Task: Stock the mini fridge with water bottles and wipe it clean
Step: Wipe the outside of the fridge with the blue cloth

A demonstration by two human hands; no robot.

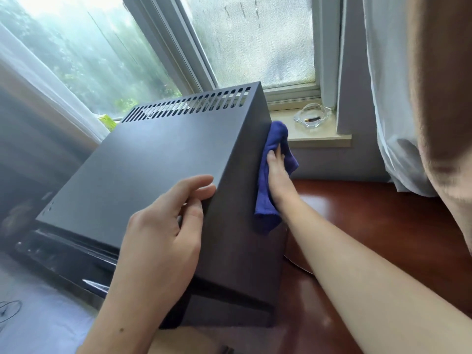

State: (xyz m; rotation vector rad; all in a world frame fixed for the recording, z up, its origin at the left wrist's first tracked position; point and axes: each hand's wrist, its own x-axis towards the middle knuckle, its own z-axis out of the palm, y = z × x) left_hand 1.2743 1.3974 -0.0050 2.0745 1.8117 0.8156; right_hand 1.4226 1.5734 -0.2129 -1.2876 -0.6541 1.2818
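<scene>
The dark grey mini fridge [143, 169] fills the middle of the head view, seen from above, with a row of vent slots along its far top edge. My left hand [163, 233] rests on its top at the right front edge, fingers curled over that edge. My right hand [277, 172] lies flat against the fridge's right side wall, straight fingers pressing a purple cloth [268, 180] onto it. The cloth hangs down below my wrist. No water bottles are in sight.
The fridge stands on a red-brown wooden surface [383, 226]. A glass ashtray [313, 117] sits on the window sill [319, 139] behind the fridge. Curtains [421, 98] hang at the right. A yellow-green box [107, 121] peeks out at the fridge's back left.
</scene>
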